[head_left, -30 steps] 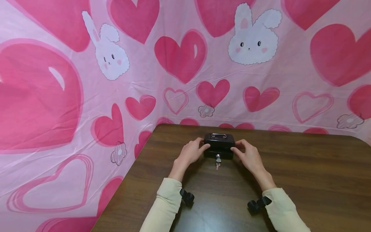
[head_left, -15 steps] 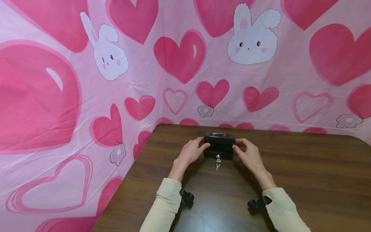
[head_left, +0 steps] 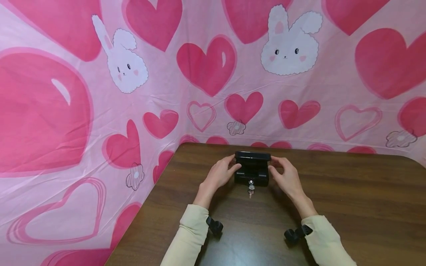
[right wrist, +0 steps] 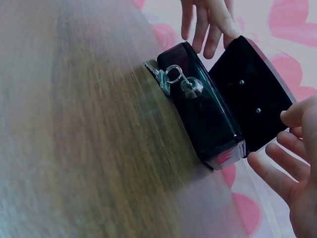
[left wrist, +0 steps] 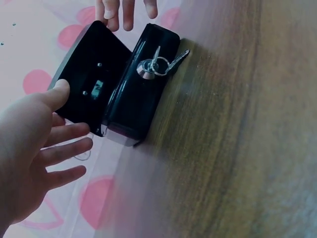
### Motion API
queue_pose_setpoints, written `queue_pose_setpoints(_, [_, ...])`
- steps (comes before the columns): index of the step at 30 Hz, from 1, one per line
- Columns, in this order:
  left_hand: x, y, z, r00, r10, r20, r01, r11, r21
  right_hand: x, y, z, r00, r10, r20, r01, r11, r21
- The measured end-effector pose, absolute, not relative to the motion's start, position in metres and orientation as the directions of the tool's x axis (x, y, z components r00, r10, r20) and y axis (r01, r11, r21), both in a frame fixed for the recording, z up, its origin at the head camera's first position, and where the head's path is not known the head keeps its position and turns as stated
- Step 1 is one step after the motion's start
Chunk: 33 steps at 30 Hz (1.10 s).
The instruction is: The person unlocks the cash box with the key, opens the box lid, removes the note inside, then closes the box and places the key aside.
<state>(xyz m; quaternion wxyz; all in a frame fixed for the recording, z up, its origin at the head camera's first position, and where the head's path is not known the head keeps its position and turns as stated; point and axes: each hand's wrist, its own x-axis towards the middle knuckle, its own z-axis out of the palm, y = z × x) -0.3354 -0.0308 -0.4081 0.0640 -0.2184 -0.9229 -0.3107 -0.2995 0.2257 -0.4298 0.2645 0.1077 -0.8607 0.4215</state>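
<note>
Lid (head_left: 252,155) now raised, up from shut a second ago. Box (head_left: 252,173) sits on bench (head_left: 349,192) near its far edge, keys (head_left: 251,190) hanging from front lock. Left hand (head_left: 219,173) and right hand (head_left: 287,176) flank box, thumbs on lid edges, fingers loosely spread.

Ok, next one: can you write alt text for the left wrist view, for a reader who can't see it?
A small black cash box sits on a dark wooden table with its lid raised, keys hanging from the front lock. The left hand touches the lid's edge with its thumb, and fingertips of the right hand show at the far end.
</note>
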Motion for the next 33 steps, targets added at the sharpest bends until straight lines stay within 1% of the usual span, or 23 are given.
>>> queue_pose_setpoints(8, [-0.335,-0.031,-0.408,-0.888,0.38,0.259,0.457,0.67,0.585,-0.3,0.223,-0.43,-0.812,0.027,0.583,-0.455,0.597,-0.661])
queue_pose_setpoints(16, [-0.336,-0.032,-0.411,-0.889,0.403,0.218,0.44,0.617,0.652,-0.298,0.222,-0.428,-0.837,-0.008,0.548,-0.442,0.602,-0.666])
queue_pose_setpoints(20, [-0.337,-0.032,-0.412,-0.893,0.404,0.197,0.427,0.628,0.651,-0.298,0.224,-0.427,-0.869,-0.041,0.493,-0.422,0.584,-0.694])
queue_pose_setpoints(25, [-0.335,-0.031,-0.414,-0.909,0.392,0.139,0.386,0.669,0.635,-0.298,0.228,-0.428,-0.912,-0.1,0.398,-0.379,0.575,-0.725])
queue_pose_setpoints(33, [-0.335,-0.028,-0.422,-0.904,0.42,0.082,0.378,0.693,0.614,-0.3,0.23,-0.43,-0.932,-0.136,0.336,-0.352,0.557,-0.752])
